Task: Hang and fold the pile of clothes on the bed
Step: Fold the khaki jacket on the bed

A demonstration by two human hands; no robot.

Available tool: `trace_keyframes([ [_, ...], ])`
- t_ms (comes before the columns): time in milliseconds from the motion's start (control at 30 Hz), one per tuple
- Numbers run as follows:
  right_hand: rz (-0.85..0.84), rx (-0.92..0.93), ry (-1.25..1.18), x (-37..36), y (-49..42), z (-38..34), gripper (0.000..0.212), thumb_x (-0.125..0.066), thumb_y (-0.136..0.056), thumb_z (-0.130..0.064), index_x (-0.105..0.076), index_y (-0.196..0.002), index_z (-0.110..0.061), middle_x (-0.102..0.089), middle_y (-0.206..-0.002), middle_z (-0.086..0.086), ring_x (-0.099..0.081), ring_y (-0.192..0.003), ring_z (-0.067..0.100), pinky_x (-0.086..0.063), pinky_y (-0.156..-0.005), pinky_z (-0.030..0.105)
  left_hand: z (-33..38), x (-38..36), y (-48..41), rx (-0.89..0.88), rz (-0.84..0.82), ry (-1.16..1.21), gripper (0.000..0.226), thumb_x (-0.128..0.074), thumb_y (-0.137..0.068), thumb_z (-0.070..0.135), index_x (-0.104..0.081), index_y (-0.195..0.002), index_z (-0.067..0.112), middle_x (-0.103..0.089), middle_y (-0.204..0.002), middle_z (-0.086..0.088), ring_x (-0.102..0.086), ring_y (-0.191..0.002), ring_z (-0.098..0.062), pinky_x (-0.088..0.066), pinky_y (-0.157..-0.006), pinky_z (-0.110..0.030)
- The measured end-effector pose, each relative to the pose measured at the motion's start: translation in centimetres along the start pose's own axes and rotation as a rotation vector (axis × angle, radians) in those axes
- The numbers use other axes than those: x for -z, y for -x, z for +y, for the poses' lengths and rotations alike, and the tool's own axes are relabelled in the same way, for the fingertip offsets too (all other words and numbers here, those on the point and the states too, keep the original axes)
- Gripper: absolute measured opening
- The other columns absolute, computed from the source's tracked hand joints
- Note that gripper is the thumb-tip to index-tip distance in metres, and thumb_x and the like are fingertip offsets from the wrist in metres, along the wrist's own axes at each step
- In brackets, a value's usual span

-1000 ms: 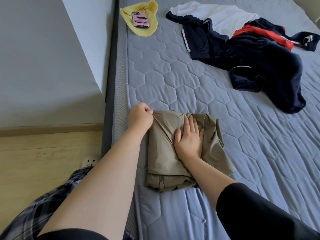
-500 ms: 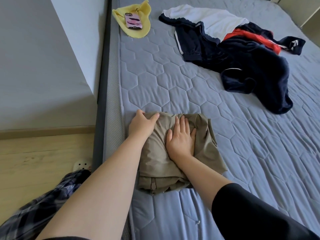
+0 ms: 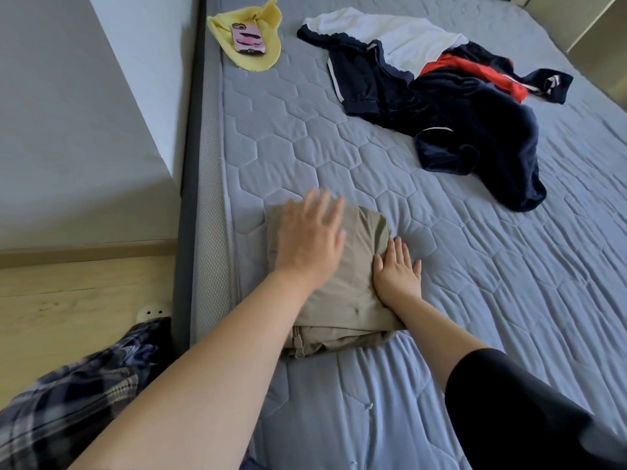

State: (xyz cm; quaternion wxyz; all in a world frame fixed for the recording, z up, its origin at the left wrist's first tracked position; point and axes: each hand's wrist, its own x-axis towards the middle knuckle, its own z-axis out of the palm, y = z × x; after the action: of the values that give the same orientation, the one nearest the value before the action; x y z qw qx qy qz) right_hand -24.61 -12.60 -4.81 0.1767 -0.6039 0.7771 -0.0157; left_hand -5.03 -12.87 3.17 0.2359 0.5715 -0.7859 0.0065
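A folded khaki garment (image 3: 353,279) lies near the left edge of the grey quilted bed (image 3: 339,154), its zipper end toward me. My left hand (image 3: 310,239) lies flat on the garment's left half with straight, spread fingers. My right hand (image 3: 397,271) presses flat on its right edge, fingers straight and reaching onto the mattress. A loose pile of clothes (image 3: 454,103), navy, white and red, lies spread at the far right of the bed.
A yellow cloth (image 3: 261,61) with a pink phone (image 3: 247,39) on it lies at the bed's far left corner. A grey wall and wooden floor (image 3: 68,307) run along the left of the bed frame. Plaid fabric (image 3: 78,398) covers my leg at lower left.
My left hand let go of the garment's top-left corner and now lies flat across it. My right hand slid from the middle to the right edge. The garment looks narrower and more compact.
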Motion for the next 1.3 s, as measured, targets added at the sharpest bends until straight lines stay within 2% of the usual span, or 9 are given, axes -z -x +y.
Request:
trace_keyframes([
  [133,-0.001,0.022,-0.132,0.7,-0.1,-0.2,0.060,-0.024,-0.100,-0.039,-0.015,-0.153,-0.013,-0.011,-0.160,0.002,-0.006,-0.147,0.016,-0.003,-0.118,0.042,2.0,-2.1,3.2,0.017,-0.393,-0.104,0.068,-0.022,-0.094,0.061,-0.008,-0.152,0.030,0.002,-0.161,-0.003,0.011,-0.146,-0.027,0.007,-0.111,-0.060],
  [200,0.055,-0.018,-0.473,1.8,0.1,-0.5,0.049,-0.037,-0.097,-0.039,-0.045,-0.138,-0.012,-0.042,-0.144,0.005,-0.031,-0.138,0.023,-0.024,-0.112,0.039,1.4,-2.9,4.0,0.028,-0.437,-0.143,0.070,-0.016,-0.092,0.065,0.001,-0.152,0.033,0.012,-0.160,0.000,0.020,-0.145,-0.027,0.010,-0.110,-0.061],
  [267,0.081,-0.164,-0.932,2.9,0.7,-0.6,0.039,-0.048,-0.092,-0.045,-0.058,-0.117,-0.017,-0.058,-0.122,0.001,-0.053,-0.116,0.019,-0.040,-0.099,0.035,0.8,-3.2,4.1,0.022,-0.426,-0.163,0.070,-0.012,-0.091,0.067,0.006,-0.151,0.035,0.014,-0.160,0.001,0.021,-0.144,-0.026,0.010,-0.110,-0.062],
  [367,-0.164,-0.316,-1.301,4.1,1.3,0.5,0.053,-0.061,-0.080,-0.058,-0.063,-0.112,-0.016,-0.071,-0.109,0.003,-0.068,-0.098,0.018,-0.052,-0.088,0.034,0.8,-3.7,4.1,0.018,-0.412,-0.181,0.072,-0.006,-0.087,0.068,0.008,-0.150,0.036,0.013,-0.160,0.000,0.021,-0.144,-0.027,0.012,-0.109,-0.062],
  [433,-0.371,-0.263,-1.250,4.6,1.4,1.0,0.070,-0.071,-0.066,-0.067,-0.065,-0.114,-0.017,-0.073,-0.105,0.002,-0.070,-0.097,0.017,-0.053,-0.085,0.034,0.8,-4.0,4.2,0.013,-0.413,-0.193,0.072,-0.002,-0.085,0.068,0.010,-0.149,0.037,0.014,-0.160,0.000,0.022,-0.144,-0.027,0.014,-0.108,-0.061],
  [567,-0.573,-0.274,-1.099,5.0,0.6,0.9,0.094,-0.081,-0.042,-0.064,-0.064,-0.117,-0.011,-0.073,-0.105,0.007,-0.069,-0.099,0.021,-0.051,-0.095,0.040,0.7,-4.5,4.2,0.015,-0.424,-0.197,0.073,0.001,-0.084,0.069,0.011,-0.148,0.037,0.014,-0.160,0.000,0.023,-0.143,-0.027,0.015,-0.108,-0.061],
  [767,-0.781,-0.308,-1.099,4.1,0.5,0.6,0.074,-0.082,-0.054,-0.045,-0.063,-0.115,-0.009,-0.072,-0.106,0.009,-0.070,-0.097,0.021,-0.056,-0.081,0.034,0.4,-5.1,4.4,0.001,-0.421,-0.202,0.073,0.002,-0.083,0.069,0.013,-0.147,0.037,0.014,-0.160,0.001,0.024,-0.143,-0.027,0.021,-0.105,-0.059],
  [1100,-0.725,-0.352,-1.372,5.4,3.7,0.0,0.031,-0.064,-0.086,-0.013,-0.062,-0.112,0.005,-0.069,-0.106,0.020,-0.070,-0.087,0.027,-0.059,-0.078,0.036,0.4,-2.8,4.5,-0.059,-0.455,-0.170,0.073,-0.001,-0.086,0.065,0.009,-0.151,0.032,0.015,-0.160,0.000,0.022,-0.144,-0.024,0.009,-0.111,-0.059],
  [1300,-0.677,-0.271,-1.451,8.9,6.8,-2.8,0.024,-0.059,-0.090,-0.010,-0.063,-0.108,0.005,-0.070,-0.093,0.016,-0.070,-0.077,0.024,-0.058,-0.069,0.032,1.9,1.0,4.8,0.164,-0.411,0.095,0.065,-0.014,-0.095,0.056,0.006,-0.151,0.033,0.011,-0.160,0.002,0.014,-0.146,-0.019,0.003,-0.116,-0.052],
])
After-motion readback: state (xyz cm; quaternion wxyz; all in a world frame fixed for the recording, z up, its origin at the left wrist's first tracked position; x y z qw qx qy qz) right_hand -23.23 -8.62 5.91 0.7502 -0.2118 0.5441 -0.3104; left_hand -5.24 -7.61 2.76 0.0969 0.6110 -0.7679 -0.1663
